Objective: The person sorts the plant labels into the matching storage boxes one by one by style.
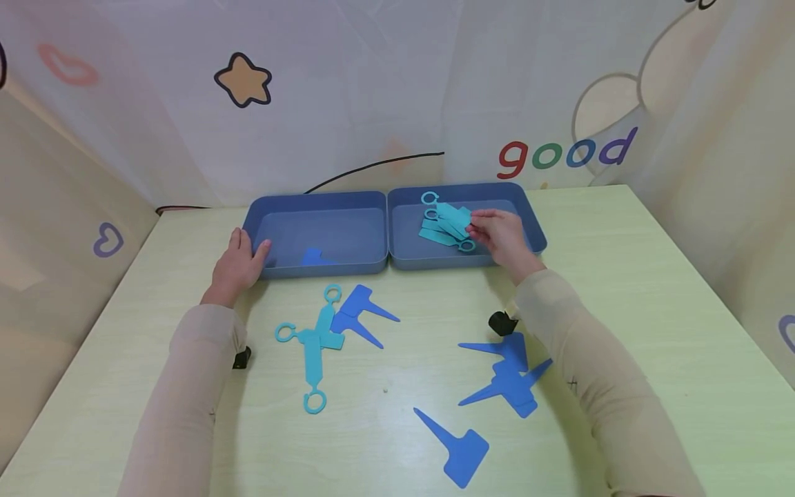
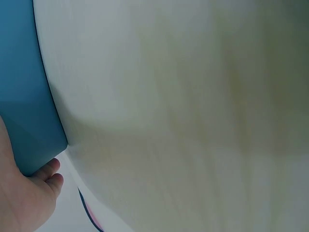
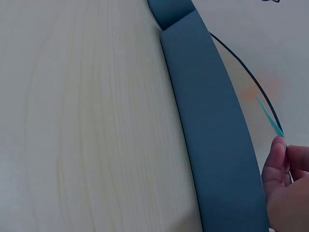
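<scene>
My right hand [image 1: 502, 238] pinches a teal hook-ring plant tag [image 3: 270, 118] between thumb and fingers, over the right tray [image 1: 497, 259]. Under it, several teal tags [image 1: 437, 238] lie piled in that tray, their rings pointing different ways. The left hand [image 1: 237, 264] holds the front left corner of the left tray [image 1: 323, 268], thumb at the rim and fingers along the outer side. One blue T-shaped plant label [image 1: 313, 257] lies inside the left tray, partly hidden by its front wall.
Crossed teal tags [image 1: 313, 359] lie on the table before the left tray, touching two blue labels [image 1: 360, 300]. More blue labels [image 1: 512, 379] overlap near the right forearm, and a single blue label [image 1: 466, 459] lies closer. A printed curtain [image 1: 373, 90] hangs behind the trays.
</scene>
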The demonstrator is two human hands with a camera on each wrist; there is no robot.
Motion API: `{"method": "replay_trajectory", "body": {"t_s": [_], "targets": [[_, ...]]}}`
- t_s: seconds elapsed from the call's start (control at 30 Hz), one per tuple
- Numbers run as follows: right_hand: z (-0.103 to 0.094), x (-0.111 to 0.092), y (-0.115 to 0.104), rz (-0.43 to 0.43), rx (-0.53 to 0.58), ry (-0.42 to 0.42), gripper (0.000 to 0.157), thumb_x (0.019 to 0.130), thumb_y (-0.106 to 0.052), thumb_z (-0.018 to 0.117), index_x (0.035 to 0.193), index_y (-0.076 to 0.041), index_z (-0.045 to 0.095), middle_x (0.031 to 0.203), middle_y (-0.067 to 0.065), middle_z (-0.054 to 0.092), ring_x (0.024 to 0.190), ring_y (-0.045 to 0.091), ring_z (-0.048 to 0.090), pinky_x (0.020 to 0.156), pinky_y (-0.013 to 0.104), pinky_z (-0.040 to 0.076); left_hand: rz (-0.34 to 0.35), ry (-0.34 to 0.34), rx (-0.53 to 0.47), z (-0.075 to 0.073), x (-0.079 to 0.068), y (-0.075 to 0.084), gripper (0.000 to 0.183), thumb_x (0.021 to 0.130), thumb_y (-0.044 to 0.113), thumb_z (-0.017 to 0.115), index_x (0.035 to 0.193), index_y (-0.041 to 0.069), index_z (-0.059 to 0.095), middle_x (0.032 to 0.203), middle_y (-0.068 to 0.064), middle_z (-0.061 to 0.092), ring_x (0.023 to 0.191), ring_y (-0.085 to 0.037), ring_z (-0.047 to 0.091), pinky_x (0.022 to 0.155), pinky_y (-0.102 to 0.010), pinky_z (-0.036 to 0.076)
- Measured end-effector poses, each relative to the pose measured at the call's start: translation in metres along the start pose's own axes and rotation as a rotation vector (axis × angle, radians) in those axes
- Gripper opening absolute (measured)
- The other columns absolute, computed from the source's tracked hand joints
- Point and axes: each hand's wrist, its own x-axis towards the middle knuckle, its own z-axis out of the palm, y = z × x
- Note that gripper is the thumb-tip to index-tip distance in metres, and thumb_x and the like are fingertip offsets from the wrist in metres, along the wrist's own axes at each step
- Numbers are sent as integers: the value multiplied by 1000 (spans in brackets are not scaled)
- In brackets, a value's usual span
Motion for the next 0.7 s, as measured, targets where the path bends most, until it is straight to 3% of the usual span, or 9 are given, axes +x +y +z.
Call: {"method": "replay_trajectory", "body": {"t_s": [0.1,0.37,0.7], "targets": [[0,5,-2,18,-44,20,33,85,-5,56,116,4,50,71,2,59,58,9,59,59,16,50,-1,-2,4,0,0,0,84,90,57,5,137,-10,-8,144,-28,-10,129,-47,10,103,-55,18],[-2,20,-3,123,-155,98,19,86,-4,54,104,-4,54,88,5,52,60,9,57,62,16,50,2,8,2,1,1,-1,84,89,57,5,137,-10,-7,144,-28,-10,129,-47,10,103,-55,18],[0,31,1,179,-153,163,18,85,2,53,102,0,53,76,5,52,49,9,55,54,17,50,3,10,-4,-1,0,0,83,90,57,7,137,-11,-6,144,-27,-10,129,-48,11,103,-55,18]]}}
